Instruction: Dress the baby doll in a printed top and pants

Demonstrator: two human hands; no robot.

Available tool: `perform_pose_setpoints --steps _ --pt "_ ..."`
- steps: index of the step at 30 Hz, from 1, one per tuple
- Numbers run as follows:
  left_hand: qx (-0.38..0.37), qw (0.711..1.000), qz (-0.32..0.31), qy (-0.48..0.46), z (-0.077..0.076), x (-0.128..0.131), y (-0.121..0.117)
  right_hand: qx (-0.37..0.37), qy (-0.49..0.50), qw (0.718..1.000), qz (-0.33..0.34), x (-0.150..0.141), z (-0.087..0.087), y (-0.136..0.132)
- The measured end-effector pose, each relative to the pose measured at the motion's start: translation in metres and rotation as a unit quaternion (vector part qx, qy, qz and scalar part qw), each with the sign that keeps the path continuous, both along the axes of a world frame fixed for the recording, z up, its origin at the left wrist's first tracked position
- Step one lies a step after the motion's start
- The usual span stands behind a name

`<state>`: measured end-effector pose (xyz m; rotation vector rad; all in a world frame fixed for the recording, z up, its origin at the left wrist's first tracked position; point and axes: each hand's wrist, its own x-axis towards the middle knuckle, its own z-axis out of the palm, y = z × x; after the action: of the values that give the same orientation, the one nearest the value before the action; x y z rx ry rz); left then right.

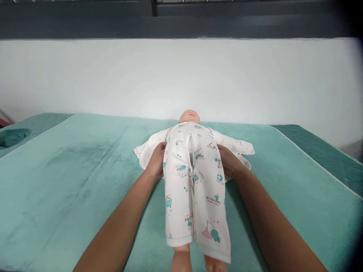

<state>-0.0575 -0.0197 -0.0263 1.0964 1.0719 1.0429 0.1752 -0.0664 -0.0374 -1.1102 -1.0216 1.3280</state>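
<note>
A baby doll [189,116] lies on its back, its head toward the wall and its bare lower legs [182,260] toward me. White printed baby pants [181,189] cover its front from the chest down past the knees, with a slit open at the crotch. Under them a white long-sleeved baby shirt [234,145] spreads out to both sides. My left hand [155,162] grips the left edge of the pants, its fingertips partly tucked behind the cloth. At the opposite edge my right hand [229,162] is closed on the pants, with most fingers hidden by the fabric.
A pale green sheet [85,181] covers the bed, with a darker green quilted cover [320,151] at the right. Dark green cloth [14,136] lies at the far left. Behind the doll's head rises a white wall [181,75] below a dark window frame [85,22].
</note>
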Motion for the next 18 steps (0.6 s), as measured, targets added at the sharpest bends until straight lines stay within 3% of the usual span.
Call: perform_pose_setpoints --steps 5,12,18 --pt "-0.048 0.993 -0.069 -0.081 0.0021 0.0014 -0.0046 -0.005 0.016 1.0 -0.004 -0.0065 0.01 -0.0034" --pt "-0.059 0.993 -0.059 -0.086 0.0007 0.0015 -0.0065 -0.002 0.034 0.998 -0.056 -0.0077 0.0095 -0.0033" --pt "-0.124 0.985 -0.079 -0.086 0.0019 0.0024 -0.0052 0.006 0.021 0.999 -0.047 -0.0034 0.0067 -0.0015"
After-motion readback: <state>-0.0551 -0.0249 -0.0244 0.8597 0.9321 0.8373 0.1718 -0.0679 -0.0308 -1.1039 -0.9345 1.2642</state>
